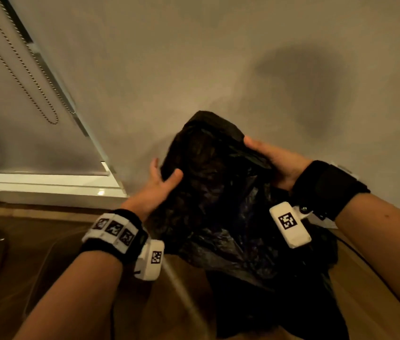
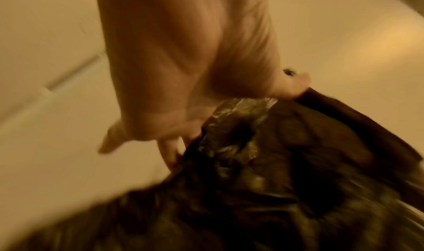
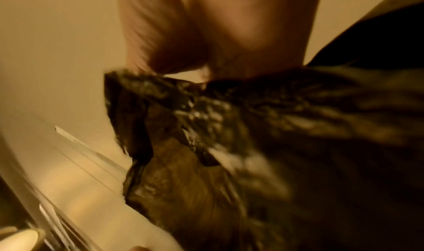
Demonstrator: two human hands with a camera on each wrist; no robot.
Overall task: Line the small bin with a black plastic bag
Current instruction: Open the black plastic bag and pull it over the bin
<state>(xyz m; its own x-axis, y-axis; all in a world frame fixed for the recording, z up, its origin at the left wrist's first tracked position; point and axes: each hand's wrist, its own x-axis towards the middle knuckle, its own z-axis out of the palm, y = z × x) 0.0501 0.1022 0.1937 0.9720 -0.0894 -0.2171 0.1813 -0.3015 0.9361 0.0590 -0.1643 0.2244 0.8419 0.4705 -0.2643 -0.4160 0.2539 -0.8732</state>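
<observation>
A crumpled black plastic bag (image 1: 218, 192) hangs in front of the wall, raised between both hands. My left hand (image 1: 163, 179) grips its left upper edge, thumb on the near face and fingers behind. My right hand (image 1: 266, 157) holds the right upper edge, fingers curled into the plastic. In the blurred left wrist view the left hand (image 2: 183, 73) pinches the bag (image 2: 252, 164) between thumb and fingers. The right wrist view is also blurred: the right hand (image 3: 218, 28) clutches bunched film (image 3: 252, 128). The bag's lower part drapes to the floor. The bin is not visible.
A plain wall (image 1: 218, 57) stands right behind the bag. At the left are a window blind (image 1: 10, 106) with a bead chain (image 1: 34, 99) and a white sill (image 1: 47, 180). Wooden floor (image 1: 34, 278) lies below, and a thin cable (image 1: 378, 271) runs along it at the right.
</observation>
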